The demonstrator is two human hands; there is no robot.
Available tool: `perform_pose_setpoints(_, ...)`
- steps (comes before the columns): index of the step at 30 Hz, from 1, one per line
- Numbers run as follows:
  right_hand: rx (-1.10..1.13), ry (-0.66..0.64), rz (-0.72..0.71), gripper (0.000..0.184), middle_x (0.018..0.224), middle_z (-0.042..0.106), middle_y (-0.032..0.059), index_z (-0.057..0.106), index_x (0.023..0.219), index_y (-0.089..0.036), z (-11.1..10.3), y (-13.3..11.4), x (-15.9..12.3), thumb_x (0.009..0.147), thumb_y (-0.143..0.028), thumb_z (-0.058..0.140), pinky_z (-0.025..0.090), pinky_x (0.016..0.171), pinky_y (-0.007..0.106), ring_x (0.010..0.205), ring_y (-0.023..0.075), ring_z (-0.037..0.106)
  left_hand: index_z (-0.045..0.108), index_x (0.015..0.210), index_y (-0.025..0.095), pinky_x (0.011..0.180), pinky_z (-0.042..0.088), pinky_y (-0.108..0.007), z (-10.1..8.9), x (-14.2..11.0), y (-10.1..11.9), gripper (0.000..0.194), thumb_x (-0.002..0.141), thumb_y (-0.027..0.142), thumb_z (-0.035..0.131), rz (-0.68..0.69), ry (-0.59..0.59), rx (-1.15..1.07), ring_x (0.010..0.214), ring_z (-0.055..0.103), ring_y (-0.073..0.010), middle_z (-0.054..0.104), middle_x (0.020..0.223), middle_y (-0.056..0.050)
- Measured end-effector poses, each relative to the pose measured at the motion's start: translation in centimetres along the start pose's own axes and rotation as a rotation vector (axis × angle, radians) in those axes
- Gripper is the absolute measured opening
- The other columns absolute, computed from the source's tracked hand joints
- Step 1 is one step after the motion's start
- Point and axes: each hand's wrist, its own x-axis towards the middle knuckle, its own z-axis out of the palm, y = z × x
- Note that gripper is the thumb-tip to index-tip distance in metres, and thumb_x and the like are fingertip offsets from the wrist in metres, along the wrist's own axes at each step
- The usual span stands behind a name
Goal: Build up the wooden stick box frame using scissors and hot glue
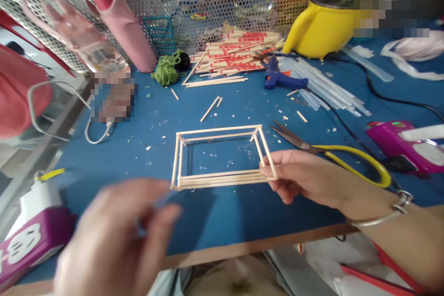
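Note:
A box-shaped frame of thin wooden sticks is held above the blue table, with several sticks side by side along its near edge. My right hand pinches its near right corner between thumb and fingers. Close to the near left corner is my left hand, blurred by motion. Its index finger and thumb are apart, and I see nothing held between them; whether a fingertip touches the frame I cannot tell. Scissors with yellow handles lie just beyond my right hand.
Farther back are a blue glue gun, clear glue sticks, a pile of wooden sticks, green yarn and a yellow pot. Bottles stand at the back left. Purple devices and cords flank the work area.

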Motion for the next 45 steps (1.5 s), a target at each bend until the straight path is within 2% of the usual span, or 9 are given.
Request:
perform_pose_setpoints(2, -0.012, -0.013, -0.017, 0.024, 0.055, 0.057, -0.0031, 0.055, 0.063, -0.015, 0.0, 0.0, 0.1, 0.075, -0.033, 0.066, 0.043, 0.041, 0.015, 0.041, 0.0046, 0.052, 0.064, 0.112, 0.036, 0.097, 0.045, -0.037, 2.5, 0.2, 0.9, 0.039, 0.076, 0.021, 0.068, 0.427, -0.219, 0.22, 0.11, 0.057, -0.026, 0.066, 0.117, 0.0)
perform_pose_setpoints(3, -0.005, -0.009, -0.019, 0.024, 0.055, 0.057, -0.0033, 0.055, 0.064, -0.015, 0.1, 0.0, 0.1, 0.074, -0.033, 0.066, 0.043, 0.041, 0.015, 0.041, 0.0045, 0.052, 0.061, 0.12, 0.031, 0.103, 0.039, -0.04, 4.0, 0.7, 1.1, 0.039, 0.082, 0.022, 0.062, 0.533, -0.31, 0.284, 0.12, 0.051, -0.0275, 0.061, 0.126, -0.003)
perform_pose_setpoints(5, 0.013, 0.019, -0.006, 0.022, 0.055, 0.057, -0.0039, 0.055, 0.066, -0.016, 0.2, 0.0, 0.1, 0.073, -0.032, 0.068, 0.042, 0.039, 0.014, 0.04, 0.0045, 0.052, 0.055, 0.127, 0.019, 0.109, 0.029, -0.048, 6.8, 2.1, 1.1, 0.038, 0.089, 0.025, 0.05, 0.591, -0.347, 0.418, 0.128, 0.042, -0.0305, 0.054, 0.135, -0.011)
perform_pose_setpoints(6, 0.021, 0.036, 0.002, 0.02, 0.054, 0.057, -0.0042, 0.055, 0.068, -0.016, 0.3, 0.0, 0.0, 0.073, -0.031, 0.068, 0.041, 0.039, 0.014, 0.039, 0.0046, 0.052, 0.054, 0.127, 0.015, 0.108, 0.027, -0.05, 7.9, 2.7, 1.0, 0.039, 0.091, 0.027, 0.046, 0.59, -0.353, 0.495, 0.126, 0.044, -0.0317, 0.054, 0.133, -0.014)
perform_pose_setpoints(9, 0.025, 0.056, 0.007, 0.014, 0.054, 0.058, -0.004, 0.057, 0.071, -0.016, 0.4, 0.0, 0.0, 0.073, -0.026, 0.067, 0.041, 0.038, 0.014, 0.04, 0.0051, 0.053, 0.053, 0.125, 0.013, 0.091, 0.041, -0.049, 9.4, 3.8, 0.4, 0.038, 0.094, 0.029, 0.036, 0.575, -0.38, 0.682, 0.099, 0.059, -0.0296, 0.065, 0.109, -0.015)
perform_pose_setpoints(12, 0.032, 0.054, 0.005, 0.013, 0.054, 0.058, -0.0035, 0.058, 0.072, -0.016, 0.3, 0.0, 0.0, 0.073, -0.026, 0.066, 0.042, 0.039, 0.014, 0.04, 0.0054, 0.054, 0.056, 0.113, 0.015, 0.067, 0.044, -0.038, 9.3, 3.8, 0.2, 0.034, 0.096, 0.029, 0.03, 0.622, -0.411, 0.773, 0.075, 0.058, -0.0233, 0.064, 0.083, -0.008)
perform_pose_setpoints(14, 0.039, 0.058, 0.009, 0.014, 0.054, 0.058, -0.0035, 0.058, 0.073, -0.015, 0.3, 0.0, 0.0, 0.072, -0.027, 0.066, 0.042, 0.038, 0.014, 0.039, 0.0056, 0.054, 0.057, 0.104, 0.017, 0.062, 0.042, -0.034, 9.1, 3.7, 0.3, 0.032, 0.097, 0.028, 0.028, 0.658, -0.401, 0.794, 0.07, 0.055, -0.0212, 0.06, 0.077, -0.005)
perform_pose_setpoints(22, 0.053, 0.045, -0.002, 0.013, 0.055, 0.059, -0.0034, 0.06, 0.075, -0.016, 0.2, 0.1, 0.1, 0.071, -0.027, 0.065, 0.044, 0.038, 0.014, 0.04, 0.0057, 0.055, 0.053, 0.096, 0.019, 0.059, 0.042, -0.034, 9.4, 3.8, 0.2, 0.027, 0.097, 0.027, 0.028, 0.695, -0.355, 0.795, 0.068, 0.053, -0.0203, 0.054, 0.073, -0.001)
perform_pose_setpoints(45, 0.049, 0.041, -0.006, 0.015, 0.054, 0.058, -0.0038, 0.059, 0.073, -0.016, 0.0, 0.4, 0.3, 0.07, -0.028, 0.065, 0.041, 0.037, 0.014, 0.039, 0.0058, 0.054, 0.054, 0.093, 0.021, 0.06, 0.044, -0.036, 9.4, 3.9, 0.1, 0.03, 0.098, 0.029, 0.025, 0.635, -0.407, 0.802, 0.07, 0.055, -0.0212, 0.055, 0.074, -0.001)
